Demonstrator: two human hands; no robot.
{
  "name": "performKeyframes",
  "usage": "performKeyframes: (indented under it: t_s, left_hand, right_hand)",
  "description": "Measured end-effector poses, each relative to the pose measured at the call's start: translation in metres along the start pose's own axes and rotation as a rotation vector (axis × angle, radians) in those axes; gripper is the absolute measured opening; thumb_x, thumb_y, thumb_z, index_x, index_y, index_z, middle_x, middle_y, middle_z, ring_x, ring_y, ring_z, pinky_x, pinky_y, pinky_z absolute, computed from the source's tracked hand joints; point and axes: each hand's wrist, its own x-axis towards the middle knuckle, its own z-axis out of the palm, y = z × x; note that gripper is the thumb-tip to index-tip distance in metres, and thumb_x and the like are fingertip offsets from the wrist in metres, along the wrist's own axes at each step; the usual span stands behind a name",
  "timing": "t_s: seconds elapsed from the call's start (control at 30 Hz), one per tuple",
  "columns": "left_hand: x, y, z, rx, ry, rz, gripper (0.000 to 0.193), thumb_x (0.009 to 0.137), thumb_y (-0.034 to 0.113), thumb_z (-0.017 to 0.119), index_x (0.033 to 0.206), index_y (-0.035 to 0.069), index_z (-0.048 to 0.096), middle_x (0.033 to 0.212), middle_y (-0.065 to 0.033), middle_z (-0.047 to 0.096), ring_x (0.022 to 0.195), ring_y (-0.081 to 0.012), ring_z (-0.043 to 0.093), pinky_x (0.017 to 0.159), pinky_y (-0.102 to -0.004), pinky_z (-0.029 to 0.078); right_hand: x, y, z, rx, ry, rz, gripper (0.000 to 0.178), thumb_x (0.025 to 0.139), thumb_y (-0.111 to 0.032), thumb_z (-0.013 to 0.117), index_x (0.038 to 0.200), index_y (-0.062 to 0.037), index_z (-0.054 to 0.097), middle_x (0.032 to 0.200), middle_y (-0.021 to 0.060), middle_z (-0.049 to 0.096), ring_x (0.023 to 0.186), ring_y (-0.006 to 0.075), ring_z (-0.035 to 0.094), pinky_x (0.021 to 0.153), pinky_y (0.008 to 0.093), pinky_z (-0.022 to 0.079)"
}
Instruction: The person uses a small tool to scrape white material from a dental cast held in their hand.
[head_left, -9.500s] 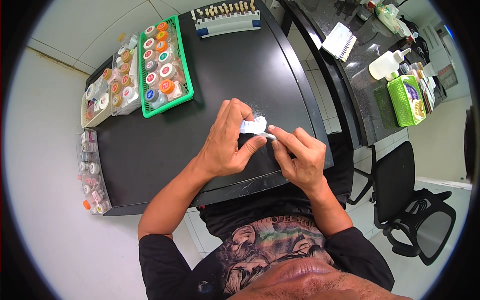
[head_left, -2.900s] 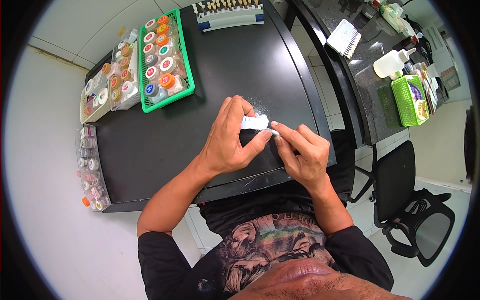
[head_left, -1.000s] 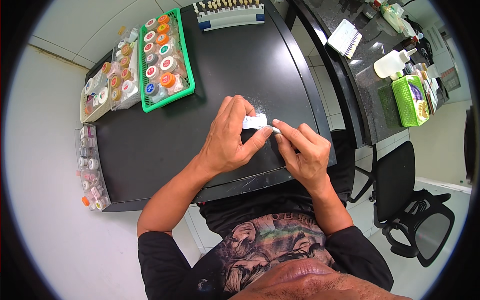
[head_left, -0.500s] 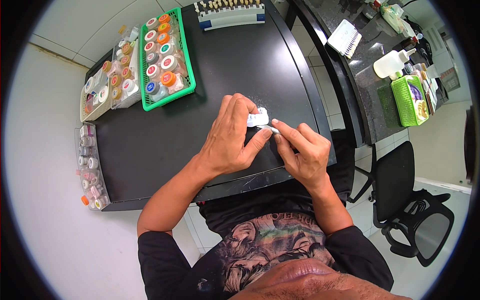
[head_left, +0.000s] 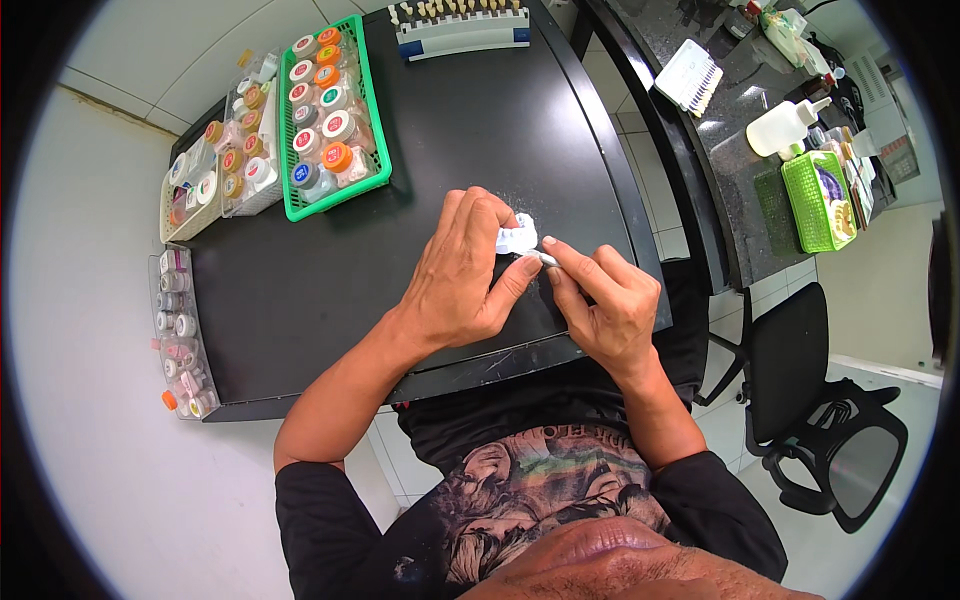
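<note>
Head view: the left hand (head_left: 455, 272), nearer, pinches the white piece (head_left: 517, 236) over the black table (head_left: 300, 310), its visible end poking rightward. The right hand (head_left: 612, 298) pinches a slim tool (head_left: 549, 260), slanting in at the near edge; contact, I can't tell.

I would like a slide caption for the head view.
The left hand holds a small white piece, the right hand a slender tool beside it, over a black table.
</note>
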Motion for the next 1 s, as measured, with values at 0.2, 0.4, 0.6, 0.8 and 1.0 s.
performKeyframes:
  t_s: [0.2,0.4,0.6,0.8,1.0]
  left_hand:
    - [0.0000,-0.0004,-0.0006,0.008,-0.012,-0.005,0.041,0.108,0.022,0.083,0.131,0.001,0.057,0.121,-0.0190,0.060,0.111,-0.0392,0.057,0.097,-0.0493,0.049]
    - [-0.0008,-0.0002,0.0003,0.028,-0.006,-0.006,0.041,0.108,0.024,0.085,0.128,0.000,0.059,0.121,-0.0182,0.060,0.110,-0.0393,0.057,0.096,-0.0502,0.050]
    - [0.0000,0.0028,0.0007,0.024,-0.026,-0.034,0.043,0.108,0.027,0.083,0.126,-0.004,0.060,0.120,-0.0210,0.062,0.111,-0.0413,0.058,0.096,-0.0521,0.051]
    - [0.0000,0.0037,-0.0004,0.005,-0.015,-0.024,0.043,0.108,0.027,0.081,0.127,-0.004,0.058,0.121,-0.0213,0.061,0.110,-0.0404,0.057,0.096,-0.0524,0.050]
    - [-0.0007,0.0033,0.0006,-0.008,-0.017,-0.023,0.043,0.108,0.026,0.081,0.127,-0.004,0.058,0.121,-0.0217,0.061,0.111,-0.0404,0.057,0.097,-0.0523,0.051]
  right_hand:
    - [-0.0005,0.0009,-0.0002,0.009,-0.007,0.004,0.038,0.094,-0.012,0.095,0.132,-0.0160,0.092,0.075,0.0016,0.054,0.056,0.0194,0.054,0.055,0.0388,0.045]
    - [-0.0004,0.0005,-0.0002,0.009,-0.004,0.009,0.038,0.095,-0.013,0.095,0.133,-0.0156,0.091,0.075,0.0021,0.053,0.055,0.0201,0.054,0.055,0.0394,0.045]
    - [0.0004,0.0004,-0.0004,0.020,0.006,0.009,0.038,0.095,-0.013,0.095,0.132,-0.0149,0.091,0.075,0.0023,0.053,0.055,0.0204,0.055,0.055,0.0393,0.045]
    - [-0.0008,0.0007,-0.0003,0.047,0.000,0.015,0.037,0.094,-0.012,0.095,0.131,-0.0152,0.091,0.074,0.0021,0.054,0.055,0.0204,0.055,0.055,0.0393,0.045]
    - [-0.0001,-0.0004,-0.0015,0.034,-0.012,0.016,0.037,0.093,-0.013,0.095,0.130,-0.0158,0.092,0.074,0.0021,0.054,0.055,0.0203,0.055,0.055,0.0394,0.045]
